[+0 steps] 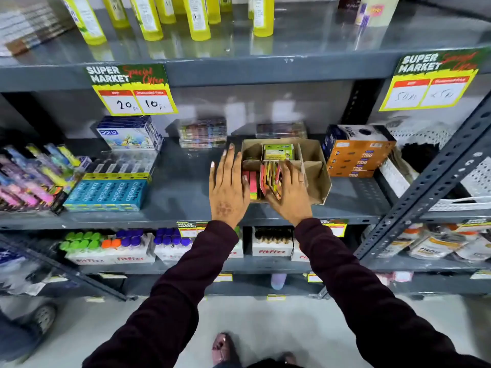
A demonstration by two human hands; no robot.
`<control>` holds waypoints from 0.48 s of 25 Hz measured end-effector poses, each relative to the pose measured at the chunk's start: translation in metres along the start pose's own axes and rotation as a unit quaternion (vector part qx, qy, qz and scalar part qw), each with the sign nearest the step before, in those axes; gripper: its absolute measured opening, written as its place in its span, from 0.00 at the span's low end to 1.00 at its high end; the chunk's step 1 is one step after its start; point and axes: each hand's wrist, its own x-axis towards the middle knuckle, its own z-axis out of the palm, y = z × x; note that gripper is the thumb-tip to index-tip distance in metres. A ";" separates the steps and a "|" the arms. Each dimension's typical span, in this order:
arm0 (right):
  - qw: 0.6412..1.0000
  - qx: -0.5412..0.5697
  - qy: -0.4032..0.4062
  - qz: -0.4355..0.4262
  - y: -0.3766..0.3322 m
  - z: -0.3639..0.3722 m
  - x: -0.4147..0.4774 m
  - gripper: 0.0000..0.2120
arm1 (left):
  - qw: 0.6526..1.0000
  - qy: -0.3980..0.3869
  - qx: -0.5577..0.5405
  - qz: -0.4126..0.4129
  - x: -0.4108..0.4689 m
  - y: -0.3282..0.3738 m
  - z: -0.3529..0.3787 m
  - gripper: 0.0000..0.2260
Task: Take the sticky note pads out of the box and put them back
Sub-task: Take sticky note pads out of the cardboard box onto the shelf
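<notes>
Fingers (pixel 276 192): right hand's curl around upright pads (pixel 269 179) in box (pixel 316 179).
Left hand (pixel 228 187): flat, released, against box's side.

box (pixel 316 179): matt brown cardboard | shelf (pixel 180 192): smooth grey painted metal | sticky note pads (pixel 253 185): neon paper

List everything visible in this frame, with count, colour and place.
cardboard box: one, brown, middle shelf, divided
sticky note pads: several, pink, orange and yellow, front compartment
green packet: one, back compartment
yellow bottles: several, top shelf
price tags: two large, yellow and green, shelf edge
blue boxes: row, middle shelf left
orange box: one, right of cardboard box
left hand: flat against box's left side
right hand: on the pads
</notes>
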 end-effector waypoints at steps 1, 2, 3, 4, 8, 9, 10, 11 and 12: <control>0.999 -0.019 -0.041 0.011 0.001 0.006 0.001 0.40 | 0.999 -0.029 0.006 -0.012 -0.003 -0.002 0.003 0.24; 0.996 -0.028 -0.076 0.025 -0.001 0.009 0.002 0.42 | 0.999 -0.040 0.009 -0.020 -0.003 -0.005 0.005 0.25; 0.993 -0.037 -0.100 0.041 -0.001 0.016 0.002 0.42 | 0.998 -0.055 0.015 -0.023 -0.007 -0.013 0.011 0.25; 0.991 -0.040 -0.117 0.058 -0.003 0.021 0.002 0.41 | 0.997 -0.076 0.020 -0.025 -0.012 -0.019 0.015 0.25; 0.988 -0.021 -0.103 0.114 -0.009 0.032 0.007 0.39 | 0.994 -0.107 0.013 -0.032 -0.007 -0.039 0.023 0.24; 0.986 -0.017 -0.100 0.130 -0.009 0.033 0.008 0.38 | 0.993 -0.110 0.015 -0.032 -0.006 -0.043 0.024 0.24; 0.985 -0.011 -0.096 0.144 -0.009 0.034 0.009 0.38 | 0.993 -0.116 0.013 -0.034 -0.006 -0.046 0.025 0.24; 0.983 -0.005 -0.092 0.156 -0.010 0.035 0.010 0.36 | 0.992 -0.118 0.012 -0.037 -0.005 -0.051 0.025 0.24; 0.983 -0.008 -0.086 0.164 -0.012 0.035 0.011 0.34 | 0.992 -0.118 0.013 -0.036 -0.005 -0.057 0.025 0.23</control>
